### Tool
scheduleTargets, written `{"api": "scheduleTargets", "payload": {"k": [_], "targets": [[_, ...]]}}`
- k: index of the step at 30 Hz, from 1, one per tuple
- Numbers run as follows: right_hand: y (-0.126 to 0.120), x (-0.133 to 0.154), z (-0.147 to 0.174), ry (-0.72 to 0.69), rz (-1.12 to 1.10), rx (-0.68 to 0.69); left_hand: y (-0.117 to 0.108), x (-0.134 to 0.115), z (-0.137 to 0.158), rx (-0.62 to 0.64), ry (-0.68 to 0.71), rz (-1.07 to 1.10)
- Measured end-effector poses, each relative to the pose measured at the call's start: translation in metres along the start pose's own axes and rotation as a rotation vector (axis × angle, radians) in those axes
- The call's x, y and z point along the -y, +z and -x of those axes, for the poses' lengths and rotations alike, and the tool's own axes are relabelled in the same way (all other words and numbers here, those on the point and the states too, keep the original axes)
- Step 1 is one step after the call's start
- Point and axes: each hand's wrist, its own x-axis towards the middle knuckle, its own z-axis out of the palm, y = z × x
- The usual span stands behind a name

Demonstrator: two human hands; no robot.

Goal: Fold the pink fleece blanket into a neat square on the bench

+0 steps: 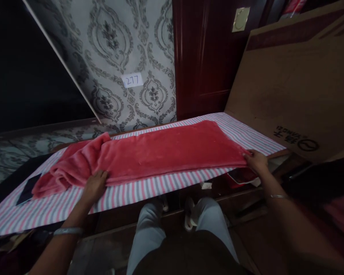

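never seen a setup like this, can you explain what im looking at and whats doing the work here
There is no machine here: a person works with two bare hands. The single picture comes from a camera worn on the head, looking forward and down, so the wearer's own legs show at the bottom. A striped cloth covers the long surface in front. On it lies a red cloth, flat toward the right and bunched up at the left. The right hand grips its near right corner. The left hand is at its near edge, by the bunched part; whether it pinches the fabric is hard to tell.
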Motion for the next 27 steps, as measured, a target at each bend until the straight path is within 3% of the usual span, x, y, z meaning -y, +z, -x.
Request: {"api": "scheduleTargets", "payload": {"k": [4,7,11,14,19,22,27], "targets": [[0.0,0.012,0.005,0.134,0.083,0.04,-0.002,-0.017,0.0,-0.033,0.019,0.013],[0.0,0.014,0.004,0.124,0.091,0.041,-0.01,-0.048,-0.005,-0.082,0.184,0.111],[0.001,0.013,0.004,0.101,0.074,0.025,-0.019,-0.119,-0.024,-0.156,0.47,0.341],[-0.002,0.016,0.005,0.13,0.063,0.056,-0.025,-0.182,-0.044,-0.243,0.536,0.442],[-0.011,0.026,0.007,0.226,-0.147,0.089,-0.032,-0.267,-0.07,-0.213,0.621,0.395],[-0.014,0.027,0.005,0.264,-0.284,0.085,-0.03,-0.286,-0.079,-0.188,0.585,0.347],[-0.018,0.031,0.0,0.26,-0.563,0.142,-0.026,-0.283,-0.086,-0.164,0.619,0.267]]}}
